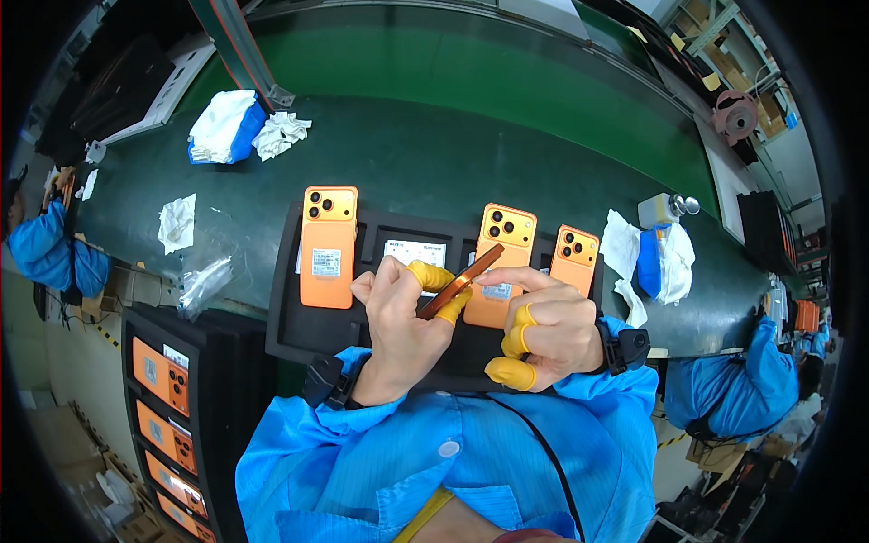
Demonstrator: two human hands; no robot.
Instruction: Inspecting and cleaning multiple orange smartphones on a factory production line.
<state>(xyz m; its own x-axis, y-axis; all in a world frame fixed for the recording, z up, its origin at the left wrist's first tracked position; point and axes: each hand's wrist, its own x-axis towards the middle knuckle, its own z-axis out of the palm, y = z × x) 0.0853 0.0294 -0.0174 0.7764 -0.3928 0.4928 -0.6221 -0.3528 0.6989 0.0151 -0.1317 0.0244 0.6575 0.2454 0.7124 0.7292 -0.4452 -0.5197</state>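
My left hand (pixel 398 317), with yellow finger cots on thumb and index finger, grips an orange smartphone (pixel 464 279) tilted edge-on above a black foam tray (pixel 286 312). Reaching in from the right, my right hand (pixel 559 333) has its index fingertip at the phone's edge. Its other fingers are bent, and it also wears yellow cots. Three more orange phones rest on the tray, backs up: one at the left (pixel 328 226), one in the middle (pixel 509 226) partly behind my right hand, and one at the right (pixel 574 258). A white printed card (pixel 418 256) shows between them, partly covered by my left hand.
Black trays (pixel 149 330) holding orange phones stand at lower left. On the green bench (pixel 380 136) are white cloths (pixel 222 127), a crumpled cloth (pixel 281 136), a clear plastic bag (pixel 204 288), more cloths (pixel 674 262) and a bottle (pixel 659 211). Blue-sleeved people work on both sides.
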